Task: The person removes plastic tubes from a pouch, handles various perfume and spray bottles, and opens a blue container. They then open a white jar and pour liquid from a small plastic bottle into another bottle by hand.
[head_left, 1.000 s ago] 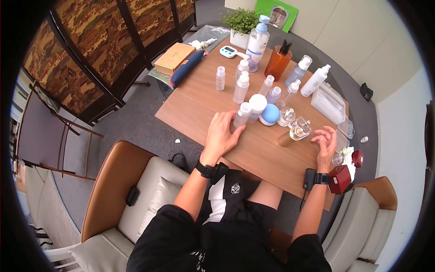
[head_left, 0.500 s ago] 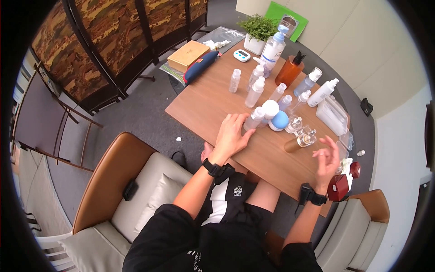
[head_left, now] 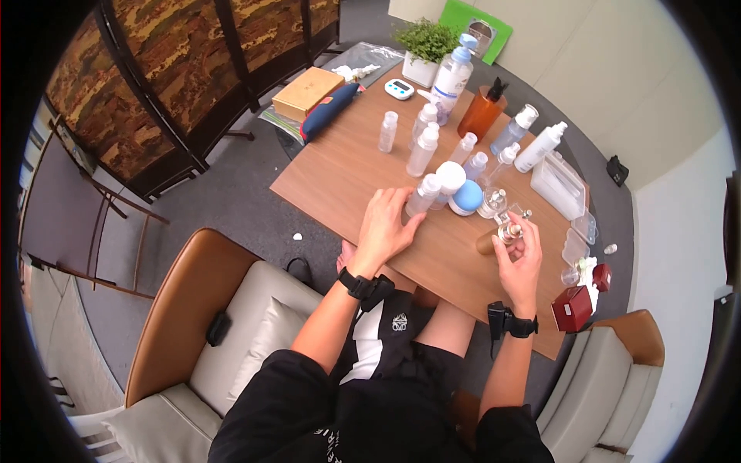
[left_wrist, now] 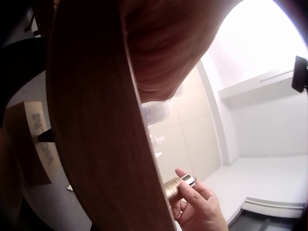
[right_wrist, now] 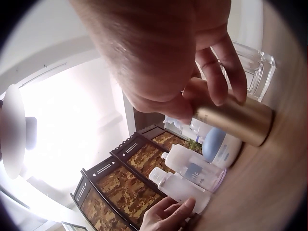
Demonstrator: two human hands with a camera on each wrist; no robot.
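Note:
My right hand [head_left: 521, 266] grips the upper part of a gold bottle [right_wrist: 245, 118] between thumb and fingers. In the head view the gold body shows left of the fingers; the left wrist view shows its shiny cap [left_wrist: 188, 180]. My left hand [head_left: 386, 231] lies on the table edge, fingers relaxed, right beside a frosted clear bottle [head_left: 422, 196] with a white cap. Its thumb overlaps that bottle's base in the right wrist view. Close behind stand a white-lidded container [head_left: 451, 177] and a blue-lidded jar [head_left: 466, 198]. A glass bottle [head_left: 492, 203] stands near the gold one.
Several more bottles, a tall pump bottle [head_left: 451, 81] and an amber bottle [head_left: 482, 114] stand farther back on the wooden table [head_left: 340, 170]. A clear plastic box [head_left: 557, 189] lies right, a red box [head_left: 571, 309] at the right edge, a potted plant [head_left: 421, 65] behind.
My right hand has moved left from the table's right side to the gold bottle and taken hold of its top. The left hand has stayed beside the frosted bottle.

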